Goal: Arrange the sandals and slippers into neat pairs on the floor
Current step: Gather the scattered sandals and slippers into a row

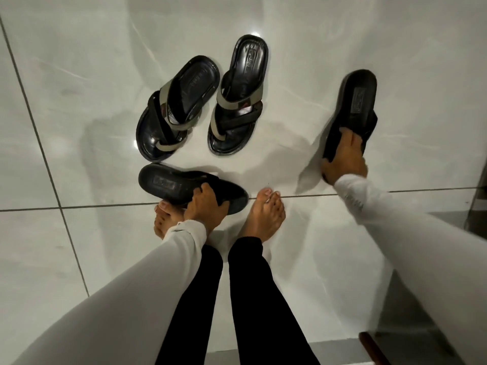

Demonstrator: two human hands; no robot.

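Note:
Two black sandals with grey crossed straps lie side by side on the white tiled floor, the left one (177, 106) angled, the right one (238, 96) nearly straight, toes toward me. A plain black slipper (168, 183) lies crosswise just in front of my bare feet, and my left hand (207, 204) grips its strap end. A matching black slipper (353, 106) sits off to the right, heel pointing away, with my right hand (344, 159) closed over its strap.
My bare feet, the left (166, 219) and the right (266, 214), stand on the glossy tiles behind the grout line. A dark doorframe or furniture edge (477, 204) rises at the far right, and a brown wooden corner (371, 346) shows at the bottom right.

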